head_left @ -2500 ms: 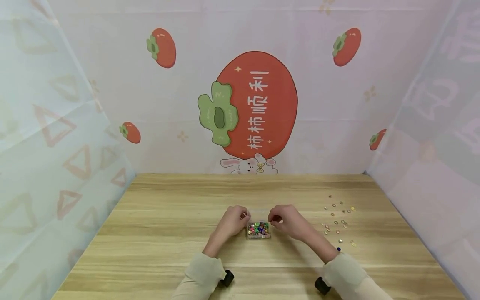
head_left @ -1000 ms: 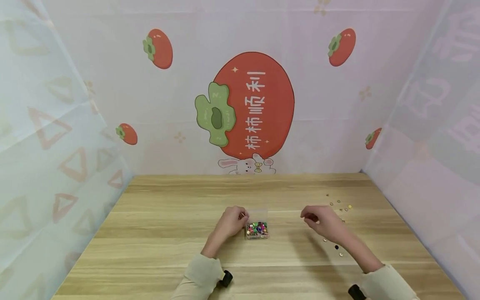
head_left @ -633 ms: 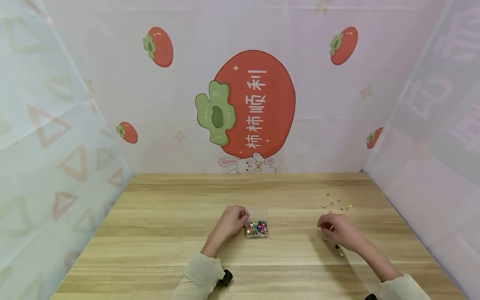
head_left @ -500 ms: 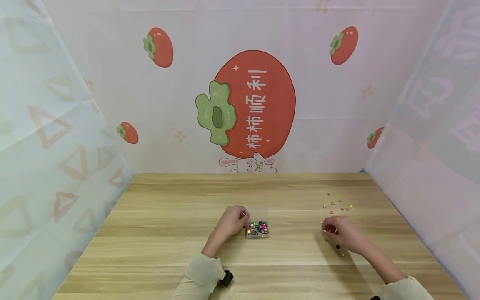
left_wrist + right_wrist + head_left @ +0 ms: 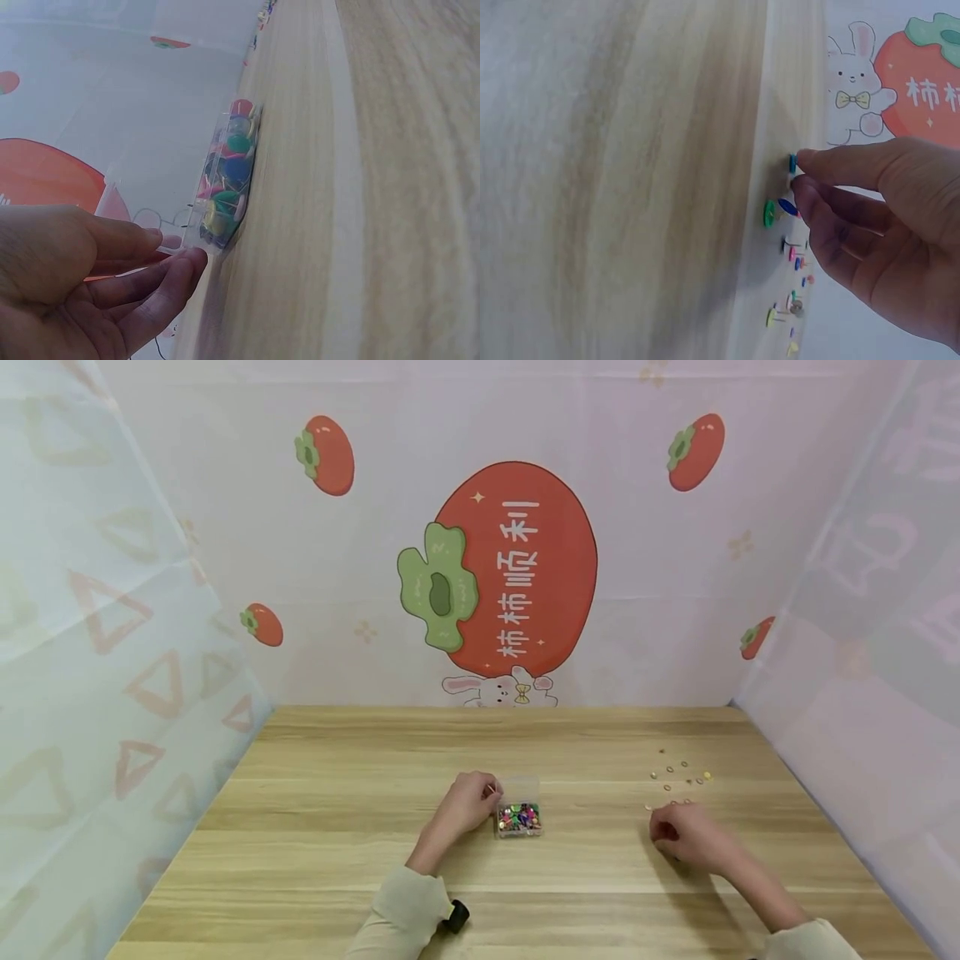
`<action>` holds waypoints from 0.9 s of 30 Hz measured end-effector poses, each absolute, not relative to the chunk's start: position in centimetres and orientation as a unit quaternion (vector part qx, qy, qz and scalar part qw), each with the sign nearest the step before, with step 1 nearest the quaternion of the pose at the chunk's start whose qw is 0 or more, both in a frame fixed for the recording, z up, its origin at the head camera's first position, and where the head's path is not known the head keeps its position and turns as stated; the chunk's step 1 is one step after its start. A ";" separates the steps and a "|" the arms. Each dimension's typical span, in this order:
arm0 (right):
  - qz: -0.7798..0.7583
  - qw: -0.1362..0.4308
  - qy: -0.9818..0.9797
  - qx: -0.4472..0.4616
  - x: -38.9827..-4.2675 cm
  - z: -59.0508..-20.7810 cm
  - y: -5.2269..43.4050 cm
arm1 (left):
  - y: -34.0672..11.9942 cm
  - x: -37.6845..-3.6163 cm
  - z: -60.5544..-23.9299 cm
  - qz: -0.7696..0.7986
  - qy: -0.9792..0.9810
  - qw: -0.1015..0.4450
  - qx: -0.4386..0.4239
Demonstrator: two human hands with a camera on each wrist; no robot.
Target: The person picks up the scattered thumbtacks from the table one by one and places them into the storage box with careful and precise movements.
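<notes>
A small clear plastic box (image 5: pixel 519 832), its lid (image 5: pixel 519 787) raised at the back, holds many coloured thumbtacks (image 5: pixel 238 169). My left hand (image 5: pixel 465 802) pinches the corner of the box by the lid between thumb and fingers. Over on the right, my right hand (image 5: pixel 693 837) is low over the table, fingers bent. In the right wrist view its thumb tip meets a blue thumbtack (image 5: pixel 793 163), while the index fingertip sits just below with a small gap. A green thumbtack (image 5: pixel 769 214) and a dark blue thumbtack (image 5: pixel 787 206) lie close to those fingertips.
Several more loose thumbtacks (image 5: pixel 670 769) are scattered beyond the right hand, a yellow thumbtack (image 5: pixel 707 775) among them. The wooden table (image 5: pixel 360 743) ends at a printed backdrop (image 5: pixel 630 677), with cloth walls on both sides.
My right hand has moved from beside the box out to the right, then down to the loose thumbtacks. The left hand has stayed at the box.
</notes>
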State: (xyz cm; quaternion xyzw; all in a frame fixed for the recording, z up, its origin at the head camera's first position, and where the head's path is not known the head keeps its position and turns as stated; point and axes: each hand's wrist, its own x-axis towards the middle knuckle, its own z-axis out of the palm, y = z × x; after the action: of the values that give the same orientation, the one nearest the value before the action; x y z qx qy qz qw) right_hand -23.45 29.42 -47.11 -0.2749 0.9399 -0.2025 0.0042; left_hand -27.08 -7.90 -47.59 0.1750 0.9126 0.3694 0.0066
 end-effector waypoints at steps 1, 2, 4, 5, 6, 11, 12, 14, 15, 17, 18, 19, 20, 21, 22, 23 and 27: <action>-0.202 0.002 0.941 -0.273 -23.4 -47.2 29.3 | -7.9 -27.1 -47.6 0.369 0.913 0.007 0.175; -0.200 -0.002 0.942 -0.271 -23.4 -47.3 29.3 | -7.9 -27.1 -47.6 0.369 0.913 0.007 0.175; -0.193 -0.010 0.944 -0.268 -23.5 -47.4 29.2 | -7.9 -27.1 -47.6 0.368 0.913 0.005 0.176; -0.190 -0.012 0.945 -0.265 -23.5 -47.5 29.1 | -7.9 -27.1 -47.6 0.367 0.913 0.003 0.178; -0.187 -0.015 0.946 -0.263 -23.5 -47.5 29.0 | -7.9 -27.1 -47.6 0.366 0.913 0.002 0.178; -0.189 -0.018 0.947 -0.259 -23.4 -47.4 28.6 | -8.0 -27.0 -47.5 0.367 0.913 0.004 0.178; -0.192 -0.017 0.947 -0.257 -23.4 -47.4 28.6 | -8.0 -27.0 -47.5 0.367 0.913 0.006 0.177; -0.200 -0.014 0.947 -0.252 -23.4 -47.3 28.5 | -7.9 -26.9 -47.6 0.369 0.913 0.009 0.175; -0.203 -0.015 0.947 -0.249 -23.4 -47.3 28.5 | -7.9 -26.9 -47.6 0.369 0.913 0.010 0.174; -0.206 -0.019 0.948 -0.244 -23.4 -47.1 28.4 | -7.9 -26.9 -47.6 0.370 0.913 0.010 0.173; -0.206 -0.021 0.948 -0.242 -23.4 -47.1 28.3 | -7.9 -26.9 -47.6 0.370 0.913 0.008 0.174; -0.207 -0.024 0.948 -0.241 -23.4 -47.0 28.3 | -7.9 -26.9 -47.7 0.369 0.913 0.006 0.174; -0.207 -0.027 0.948 -0.239 -23.4 -46.9 28.2 | -7.9 -26.9 -47.7 0.368 0.913 0.004 0.175; -0.210 -0.028 0.948 -0.236 -23.4 -46.8 28.1 | -7.9 -26.9 -47.7 0.367 0.913 0.003 0.176; -0.213 -0.029 0.948 -0.235 -23.4 -46.7 28.0 | -7.9 -26.9 -47.7 0.366 0.913 0.001 0.177; -0.216 -0.031 0.947 -0.234 -23.4 -46.6 27.9 | -7.9 -26.9 -47.7 0.366 0.914 0.000 0.178; -0.221 -0.046 0.946 -0.234 -23.7 -46.2 27.3 | -7.9 -27.0 -47.6 0.368 0.913 0.001 0.177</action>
State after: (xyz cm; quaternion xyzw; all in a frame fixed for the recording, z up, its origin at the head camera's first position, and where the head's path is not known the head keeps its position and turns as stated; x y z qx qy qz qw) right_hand -23.72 27.25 -46.17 -0.2341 0.9458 -0.2206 -0.0460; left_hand -26.96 -7.92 -47.63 0.1768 0.9127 0.3683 0.0005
